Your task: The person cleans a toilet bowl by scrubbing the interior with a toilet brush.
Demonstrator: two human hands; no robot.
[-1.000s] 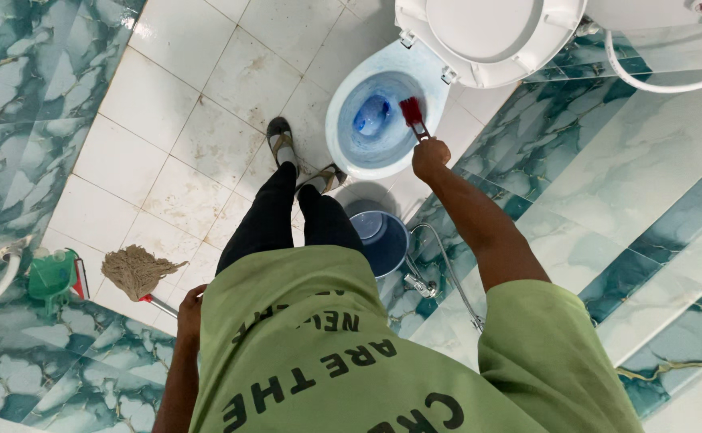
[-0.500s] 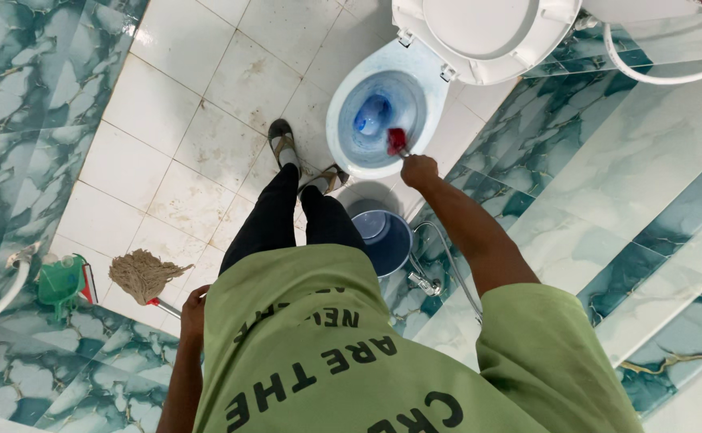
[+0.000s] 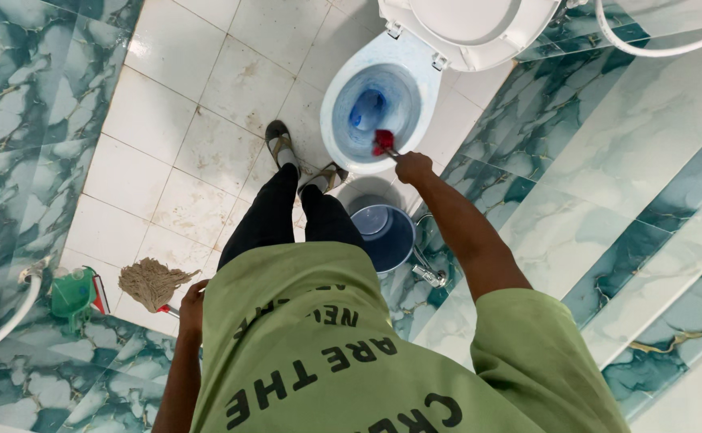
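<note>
Red toilet brush (image 3: 382, 142) at the near inner rim of the toilet bowl (image 3: 336, 112) (blue cleaner inside), our right hand (image 3: 413, 167) fisted round its handle, our left hand (image 3: 191, 307) gripping the mop (image 3: 152, 284) handle, blue bucket (image 3: 386, 234) beside our feet.

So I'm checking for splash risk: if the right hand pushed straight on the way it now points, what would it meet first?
Probably the near rim of the toilet bowl: the right hand points the red brush into it. Depth is unclear.

i see a glossy white ceramic toilet bowl (image 3: 343, 88), a red bristly brush (image 3: 383, 142), a smooth blue plastic bucket (image 3: 387, 232), a stringy cloth mop (image 3: 152, 282), and stained glazed floor tiles (image 3: 174, 96).
</note>
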